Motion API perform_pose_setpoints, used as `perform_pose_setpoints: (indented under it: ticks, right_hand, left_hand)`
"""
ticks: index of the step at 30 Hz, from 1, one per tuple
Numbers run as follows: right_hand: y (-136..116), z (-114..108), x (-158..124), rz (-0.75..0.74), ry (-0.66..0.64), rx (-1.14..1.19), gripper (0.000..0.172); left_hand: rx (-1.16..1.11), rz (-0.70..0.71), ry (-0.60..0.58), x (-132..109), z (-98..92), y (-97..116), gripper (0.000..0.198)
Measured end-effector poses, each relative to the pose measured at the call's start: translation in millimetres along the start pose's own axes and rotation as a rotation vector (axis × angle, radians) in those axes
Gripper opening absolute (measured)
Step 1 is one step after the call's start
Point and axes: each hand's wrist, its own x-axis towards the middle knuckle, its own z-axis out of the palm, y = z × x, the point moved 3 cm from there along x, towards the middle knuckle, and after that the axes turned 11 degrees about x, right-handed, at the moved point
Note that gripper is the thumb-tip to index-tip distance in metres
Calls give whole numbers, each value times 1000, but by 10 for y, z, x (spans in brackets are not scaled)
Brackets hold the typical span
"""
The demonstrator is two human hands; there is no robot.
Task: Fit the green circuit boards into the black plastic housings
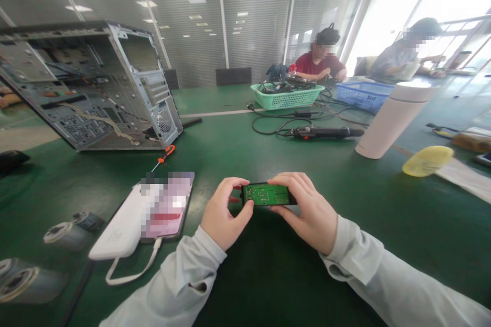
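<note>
Between both hands, above the near part of the green table (238, 150), I hold a small green circuit board (268, 194) in a dark casing or frame. Its face with small solder points is turned toward me. My left hand (226, 212) pinches the left end, thumb on the near edge and fingers on the far edge. At the other end, my right hand (305, 209) grips it the same way, covering the right corner. A white power bank (118, 225) lies left of my hands, with a phone (172, 207) beside it.
An open computer case (126, 87) stands at the left, near an orange-handled screwdriver (166, 154). Metal cylinders (69, 235) lie front left. A black electric screwdriver (326, 133), a pink bottle (393, 120) and a green basket (287, 97) of cables stand beyond. Two people sit across.
</note>
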Motion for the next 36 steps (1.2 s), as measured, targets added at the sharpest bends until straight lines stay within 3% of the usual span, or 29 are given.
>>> perform_pose_setpoints:
  ticks: [12,18,24,27,31,36]
  right_hand:
    - [157,-46,-25,107,-53,59,39]
    - [191,-46,0,194,-43,166,34]
    - [187,-61,2,184,-16,115,38]
    - [160,-72,-3,170,15,49,40]
    - [88,-76,4,78,3,-19,39]
    - [115,-77,3,74,-27,20,43]
  left_hand:
    - [-65,-46,-101,1,52,-33,15]
    - [-63,-4,-51,-12,28,13,17]
    - [-100,37,-2,-44,-11,58,17]
    - [-15,87,50,-43,-60,88,23]
    - [274,271,26,-38,-69,170,49]
    - [407,302,30,-46,-58,204,34]
